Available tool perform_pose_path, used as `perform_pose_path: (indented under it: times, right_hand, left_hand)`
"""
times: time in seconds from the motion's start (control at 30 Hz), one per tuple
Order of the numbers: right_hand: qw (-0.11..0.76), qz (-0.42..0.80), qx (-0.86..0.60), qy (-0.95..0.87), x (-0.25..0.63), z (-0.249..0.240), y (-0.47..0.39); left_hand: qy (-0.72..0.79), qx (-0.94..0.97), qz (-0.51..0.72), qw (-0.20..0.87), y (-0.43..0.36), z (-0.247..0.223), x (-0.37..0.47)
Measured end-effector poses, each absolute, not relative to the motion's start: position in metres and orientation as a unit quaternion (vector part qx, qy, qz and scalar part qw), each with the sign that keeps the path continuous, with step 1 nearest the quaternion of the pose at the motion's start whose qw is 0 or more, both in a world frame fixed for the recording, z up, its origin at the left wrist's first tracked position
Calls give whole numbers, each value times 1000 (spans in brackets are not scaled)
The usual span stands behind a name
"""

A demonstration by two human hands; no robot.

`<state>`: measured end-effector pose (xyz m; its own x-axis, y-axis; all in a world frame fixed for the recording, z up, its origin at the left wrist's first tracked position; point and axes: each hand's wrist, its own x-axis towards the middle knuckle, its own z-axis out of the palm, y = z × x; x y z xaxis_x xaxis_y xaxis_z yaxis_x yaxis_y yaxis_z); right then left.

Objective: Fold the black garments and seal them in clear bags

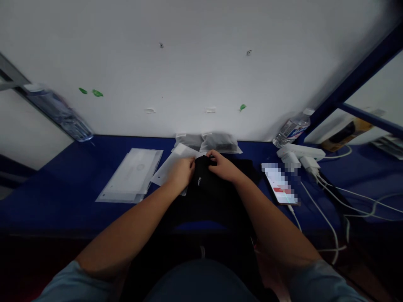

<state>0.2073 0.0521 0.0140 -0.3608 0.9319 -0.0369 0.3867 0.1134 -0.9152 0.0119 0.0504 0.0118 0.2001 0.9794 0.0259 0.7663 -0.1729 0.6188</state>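
A folded black cloth item (203,172) with small white lettering is between my hands at the middle of the table. My left hand (181,171) grips its left edge with the fingers closed. On the other side, my right hand (224,166) pinches the top edge, thumb and fingers bent around the fabric. Under my left hand lies a frosted plastic bag (166,167), partly covered. More black fabric (242,167) spreads beneath and to the right; where one piece ends and another begins is too dark to tell.
Flat frosted bags (132,174) lie to the left. Two bags with dark contents (220,144) rest against the wall. At right are a phone (280,184), a power strip (300,152) with white cables, and a water bottle (292,129). Another bottle (63,113) stands far left.
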Motion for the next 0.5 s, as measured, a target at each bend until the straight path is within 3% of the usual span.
perform_pose_path:
  times: [0.33, 0.5]
  right_hand:
    - [256, 308, -504, -765, 200, 16, 47]
    - [298, 340, -506, -734, 207, 19, 48]
  left_hand:
    - [602, 735, 240, 198, 50, 19, 11]
    - [601, 743, 197, 217, 47, 26, 10]
